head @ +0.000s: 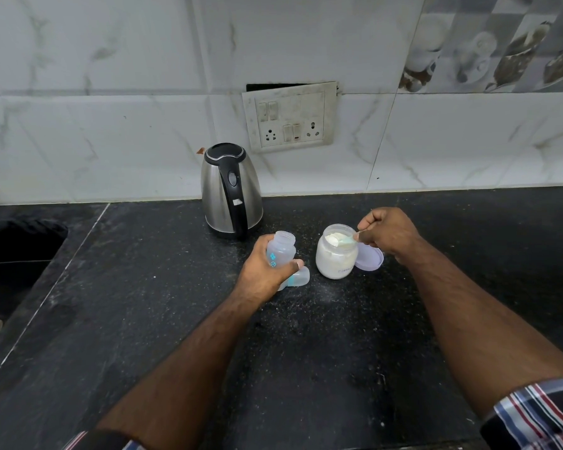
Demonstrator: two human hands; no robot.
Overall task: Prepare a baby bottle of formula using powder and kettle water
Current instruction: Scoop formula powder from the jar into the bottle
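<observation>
**Scoop loaded, bottle waiting — powder stage under way**

Black granite counter, sink basin off beyond the left hand's side. Steel electric kettle stands at the back, lid shut, well past the fingertips of both hands; no cord or base visible, water level cannot be told. Wall switchboard above it.

Formula jar, open, just under the right hand's fingers: white powder fills most of it. Its lilac lid lies flat on the counter, touching the jar on the side below the right wrist.

Baby bottle, clear with teal print, open-mouthed, stands upright inside the left hand; fingers and thumb wrapped round its body, steadying it. Looks empty: no powder or water showing through the wall. A clear bottle cap lies on its side just below the left thumb.

Right hand closed in a pinch on the handle of a pale scoop; bowl sits at the jar mouth, heaped with powder.

Progress, as I judge it: both containers opened, first scoop drawn. Left to do: powder into bottle, kettle water, teat and cap on, shake. Some white specks on the counter between jar and bottle.
</observation>
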